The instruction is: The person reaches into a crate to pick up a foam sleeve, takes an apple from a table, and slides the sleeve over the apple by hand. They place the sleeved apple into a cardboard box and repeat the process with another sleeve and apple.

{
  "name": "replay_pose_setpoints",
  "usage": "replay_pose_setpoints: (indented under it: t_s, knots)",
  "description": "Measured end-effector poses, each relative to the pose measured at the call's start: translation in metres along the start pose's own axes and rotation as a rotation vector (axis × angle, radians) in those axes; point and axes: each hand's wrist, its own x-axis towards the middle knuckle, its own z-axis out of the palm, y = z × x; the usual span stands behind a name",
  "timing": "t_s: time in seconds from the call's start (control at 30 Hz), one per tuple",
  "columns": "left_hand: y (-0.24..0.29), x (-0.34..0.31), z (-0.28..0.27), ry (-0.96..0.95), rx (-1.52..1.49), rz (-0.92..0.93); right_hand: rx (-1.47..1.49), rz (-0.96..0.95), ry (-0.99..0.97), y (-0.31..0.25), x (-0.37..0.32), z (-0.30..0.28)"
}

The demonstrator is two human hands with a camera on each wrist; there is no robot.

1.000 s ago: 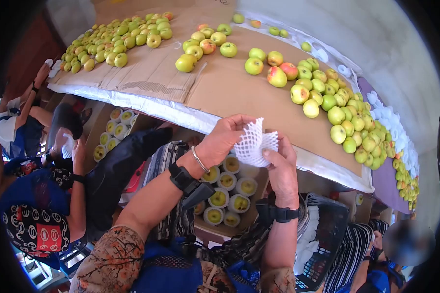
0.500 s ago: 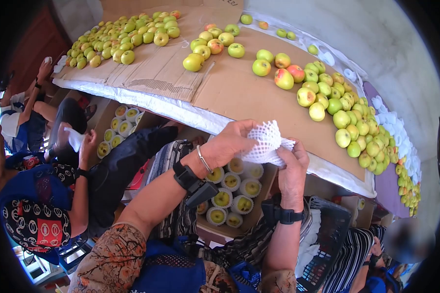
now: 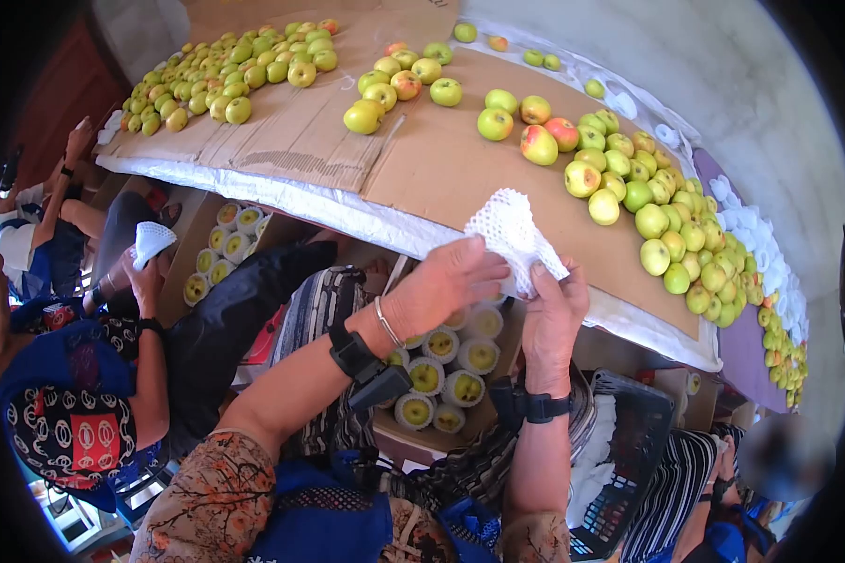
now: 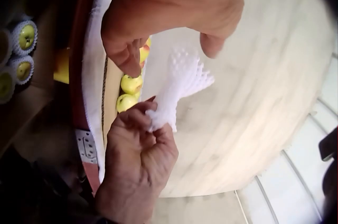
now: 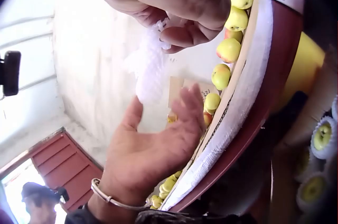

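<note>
Pinched the gathered end of a white foam net (image 3: 509, 235) between thumb and fingers of the right hand (image 3: 549, 319), with the free end flaring up and away. Saw the net across the near edge of the worktop (image 3: 441, 178), left of the long heap of loose apples (image 3: 693, 236). Held nothing visible in the left hand (image 3: 432, 291), with fingers extended and a wide gap to the thumb, just beside the net; could not tell about any light touch there.

Depended, by judgement, on one small pinch: might have let the net slip and fall past the worktop edge towards the box (image 3: 497, 381) of wrapped apples (image 3: 424, 377) below. Could have torn the mesh by tugging on only a few thin strands. Might have missed the opening with the left fingers because of the soft, folded shape, or crumpled the net instead of spreading it. Could have knocked the heap with a careless reach to the right, setting apples rolling nearer the edge.

Could not make out the pinched end, largely covered by the right thumb and fingers. Got only a washed-out net against the pale wall (image 5: 84, 50) in the right wrist view. Lost part of the box behind the left hand. Could not identify for certain the white stuff (image 3: 593, 460) in the dark crate (image 3: 646, 392) on the near right.
</note>
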Motion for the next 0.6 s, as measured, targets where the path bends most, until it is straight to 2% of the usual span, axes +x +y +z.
replay_pose_setpoints:
  t_s: [0.07,0.17,0.2,0.3,0.33,0.43,0.57,0.6]
  knots:
    - [-0.005,-0.003,0.003,-0.113,0.01,0.031,-0.008,0.028,0.012,0.001,-0.002,0.005]
    - [-0.003,0.013,-0.009,-0.001,0.08,0.162,-0.049,0.092,-0.079,0.001,-0.005,0.006]
    - [0.005,0.011,-0.007,0.094,0.05,0.187,-0.127,0.152,-0.086,0.0,-0.005,0.004]
    - [0.015,0.015,-0.011,0.245,0.04,0.206,-0.297,0.121,-0.127,-0.01,-0.006,0.006]
    - [0.014,0.015,-0.006,0.278,0.067,0.218,-0.331,0.119,-0.079,-0.02,-0.008,0.01]
    - [0.011,0.008,-0.002,0.176,0.225,0.173,-0.516,-0.118,-0.101,-0.017,-0.004,0.002]
    - [0.004,0.006,-0.005,0.078,0.355,0.158,-0.524,-0.112,-0.142,0.004,-0.004,-0.003]
    - [0.006,0.005,-0.001,0.065,0.362,0.158,-0.553,-0.175,-0.113,0.005,-0.005,0.001]
